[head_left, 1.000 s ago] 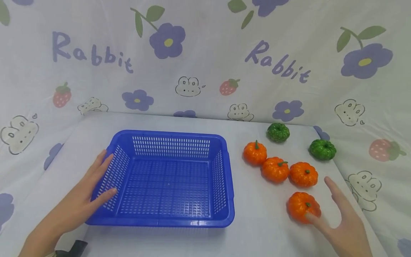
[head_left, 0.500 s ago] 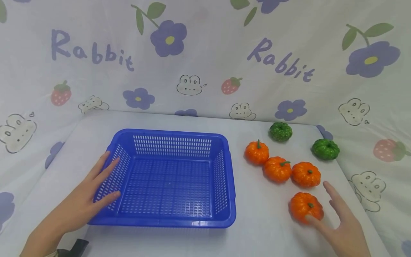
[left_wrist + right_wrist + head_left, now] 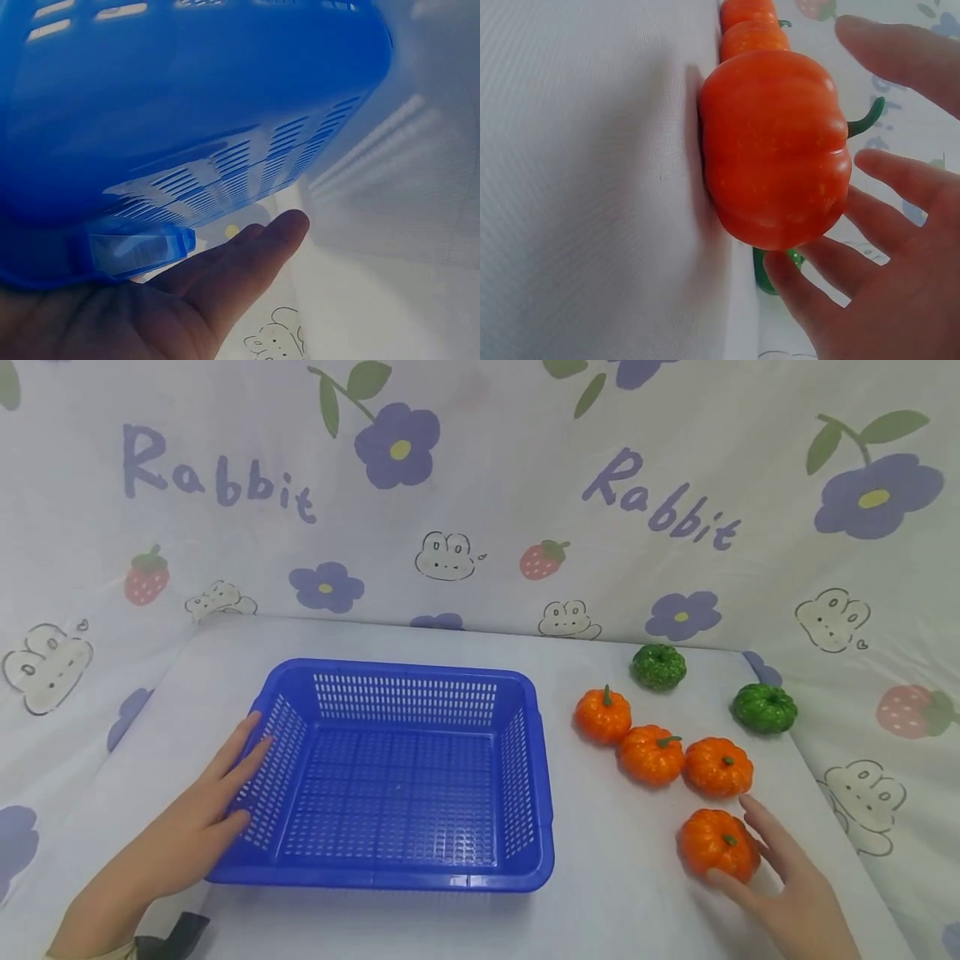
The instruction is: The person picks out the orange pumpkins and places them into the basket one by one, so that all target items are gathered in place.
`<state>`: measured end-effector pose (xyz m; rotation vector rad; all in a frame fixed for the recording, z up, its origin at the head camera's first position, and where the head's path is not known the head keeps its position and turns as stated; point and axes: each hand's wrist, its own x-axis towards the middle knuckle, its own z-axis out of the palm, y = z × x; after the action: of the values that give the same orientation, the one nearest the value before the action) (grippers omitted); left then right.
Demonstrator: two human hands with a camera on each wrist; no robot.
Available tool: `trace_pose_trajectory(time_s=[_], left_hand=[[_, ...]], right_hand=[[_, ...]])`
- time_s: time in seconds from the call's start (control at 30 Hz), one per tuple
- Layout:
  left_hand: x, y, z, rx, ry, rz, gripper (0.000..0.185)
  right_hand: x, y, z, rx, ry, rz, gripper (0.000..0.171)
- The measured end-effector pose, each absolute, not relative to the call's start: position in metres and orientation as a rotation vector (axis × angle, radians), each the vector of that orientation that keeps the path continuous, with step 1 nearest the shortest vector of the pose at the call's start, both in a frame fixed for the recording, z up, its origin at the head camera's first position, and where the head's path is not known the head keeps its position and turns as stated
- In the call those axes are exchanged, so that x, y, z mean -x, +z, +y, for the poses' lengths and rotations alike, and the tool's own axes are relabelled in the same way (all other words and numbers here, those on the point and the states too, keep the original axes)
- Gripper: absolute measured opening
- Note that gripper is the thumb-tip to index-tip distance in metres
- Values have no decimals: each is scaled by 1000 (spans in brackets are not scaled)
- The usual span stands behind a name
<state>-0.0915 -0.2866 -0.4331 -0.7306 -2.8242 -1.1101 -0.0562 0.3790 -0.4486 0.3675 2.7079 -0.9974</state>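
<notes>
Your right hand (image 3: 780, 893) is the one on the job: the nearest orange pumpkin (image 3: 717, 843) sits at 10 o'clock from your palm, touching distance. Fingers spread and relaxed, cupped loosely about it, not clamped. In the right wrist view the pumpkin (image 3: 776, 150) fills the gap ahead of the fingers (image 3: 889, 225); fingertips look just at or brushing its far side, and I can't tell if there's real contact. It sits upright on the counter (image 3: 615, 860), stem up, no long axis to speak of.

Your left hand (image 3: 198, 827) lies flat and open against the left wall of the blue basket (image 3: 405, 881), fingers straight along the perforated side. It's well apart from the pumpkin, so it's out of that reach.

From the pumpkin, the basket lies at 9 o'clock, and the basket's long axis runs 9 to 3.

3 more orange pumpkins (image 3: 651, 754) run in a row at 12 o'clock from the near 1, the closest of them near it but apart; 2 green pumpkins (image 3: 764, 707) sit beyond, toward the patterned cloth backdrop (image 3: 480, 527)
</notes>
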Motion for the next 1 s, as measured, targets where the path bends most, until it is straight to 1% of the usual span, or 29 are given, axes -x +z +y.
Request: trace_pose_trajectory(time_s=[0.1, 0.33, 0.63, 1.0], left_hand=[[92, -433, -286, 736, -1114, -2814, 82], [91, -432, -285, 733, -1122, -2808, 80], [91, -431, -284, 716, -1123, -2819, 79], [91, -430, -285, 716, -1141, -2821, 80]], right_hand=[[57, -452, 380, -358, -967, 2694, 126], [57, -458, 381, -268, -964, 2734, 113], [60, -460, 382, -408, -982, 2683, 117], [56, -455, 379, -378, -975, 2787, 113]])
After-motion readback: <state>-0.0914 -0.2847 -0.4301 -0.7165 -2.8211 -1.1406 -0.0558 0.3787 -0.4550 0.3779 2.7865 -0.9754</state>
